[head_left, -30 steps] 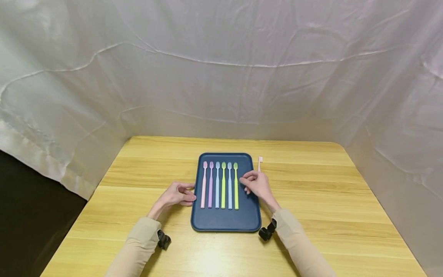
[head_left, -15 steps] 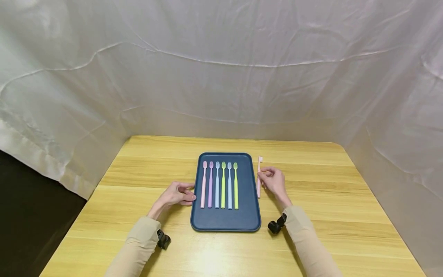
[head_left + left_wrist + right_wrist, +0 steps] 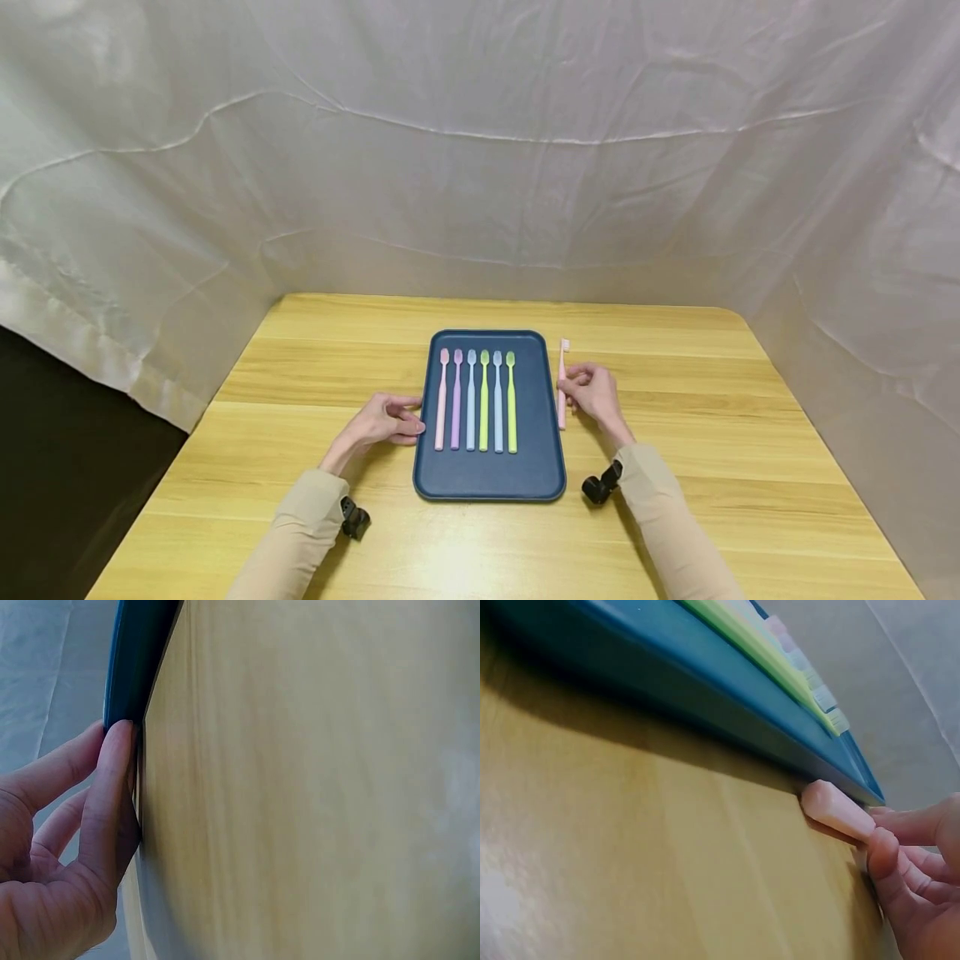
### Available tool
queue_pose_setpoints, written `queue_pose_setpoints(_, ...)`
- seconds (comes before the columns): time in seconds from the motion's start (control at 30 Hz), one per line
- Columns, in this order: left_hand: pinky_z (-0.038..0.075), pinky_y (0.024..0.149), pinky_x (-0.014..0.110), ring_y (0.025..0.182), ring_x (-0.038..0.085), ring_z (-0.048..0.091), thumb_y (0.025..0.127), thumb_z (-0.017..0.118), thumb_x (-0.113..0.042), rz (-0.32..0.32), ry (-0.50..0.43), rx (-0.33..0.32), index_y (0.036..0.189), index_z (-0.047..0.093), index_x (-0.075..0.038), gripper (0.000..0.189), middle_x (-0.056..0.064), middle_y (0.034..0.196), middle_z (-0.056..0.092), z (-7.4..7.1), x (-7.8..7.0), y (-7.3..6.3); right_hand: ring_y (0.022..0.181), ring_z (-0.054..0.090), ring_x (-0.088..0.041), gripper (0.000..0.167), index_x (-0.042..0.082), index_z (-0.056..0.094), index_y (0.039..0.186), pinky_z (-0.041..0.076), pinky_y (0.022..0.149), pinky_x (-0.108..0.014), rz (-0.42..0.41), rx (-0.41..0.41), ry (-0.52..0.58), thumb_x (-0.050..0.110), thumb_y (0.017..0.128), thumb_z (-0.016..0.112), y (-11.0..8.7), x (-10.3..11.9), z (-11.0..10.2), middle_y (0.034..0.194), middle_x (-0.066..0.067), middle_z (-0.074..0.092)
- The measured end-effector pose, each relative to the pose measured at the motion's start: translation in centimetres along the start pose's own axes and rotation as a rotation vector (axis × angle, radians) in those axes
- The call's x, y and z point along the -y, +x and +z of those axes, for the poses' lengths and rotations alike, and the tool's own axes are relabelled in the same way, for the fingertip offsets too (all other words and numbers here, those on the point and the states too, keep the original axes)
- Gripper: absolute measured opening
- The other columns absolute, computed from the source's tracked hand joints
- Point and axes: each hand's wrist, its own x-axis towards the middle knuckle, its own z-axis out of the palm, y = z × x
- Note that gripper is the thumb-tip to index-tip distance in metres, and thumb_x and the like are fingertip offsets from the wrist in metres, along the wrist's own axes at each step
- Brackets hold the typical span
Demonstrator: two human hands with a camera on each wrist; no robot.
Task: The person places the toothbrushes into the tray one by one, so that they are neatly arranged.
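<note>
A dark blue tray lies on the table and bears a row of several toothbrushes in pink, purple, blue and yellow-green. The yellow-green toothbrush is rightmost in that row. At the tray's left edge my left hand holds the rim, thumb and fingers right against it. My right hand pinches a pink toothbrush between thumb and fingers, just outside the tray's right edge. Its bristle end points away from me. In the right wrist view, the pink handle's butt lies close over the wood beside the tray wall.
The wooden table extends on both sides of the tray. Pale fabric curtains hang behind it and at the sides. Each wrist carries a small black camera near the cuff.
My right hand has moved right, from over the tray's right side to the pink toothbrush, and now pinches it. The left hand and the tray have stayed in place.
</note>
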Motion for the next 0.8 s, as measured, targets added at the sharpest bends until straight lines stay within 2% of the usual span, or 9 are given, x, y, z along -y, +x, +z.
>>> queue_pose_setpoints(0.23,0.068,0.077,0.032,0.076,0.014,0.072,0.087,0.071,0.007,-0.009,0.009,-0.014,0.144,0.041,0.015,0.065,0.014,0.094,0.071,0.1,-0.1,-0.1,0.05,0.058,-0.008,0.028,-0.012,0.06,0.11,0.056,0.044,-0.019,0.037,0.063,-0.03,-0.001,0.087,0.073,-0.4,0.3,-0.7,0.069,-0.002,0.062)
queue_pose_setpoints(0.5,0.068,0.077,0.031,0.075,0.014,0.072,0.087,0.07,0.007,-0.004,0.008,-0.005,0.144,0.04,0.016,0.065,0.015,0.095,0.071,0.0,-0.1,-0.1,0.05,0.061,-0.008,0.032,-0.012,0.061,0.109,0.057,0.046,-0.019,0.064,0.125,-0.084,0.003,0.086,0.076,-0.6,0.4,-1.6,0.07,-0.004,0.066)
queue_pose_setpoints(0.8,0.068,0.077,0.03,0.076,0.014,0.072,0.088,0.07,0.007,0.01,0.009,0.017,0.145,0.039,0.016,0.065,0.015,0.094,0.072,-0.1,-0.1,-0.1,0.049,0.061,-0.009,0.022,-0.01,0.067,0.099,0.059,0.047,-0.02,0.094,0.118,-0.132,0.004,0.084,0.074,-0.5,0.4,-1.3,0.066,-0.005,0.069)
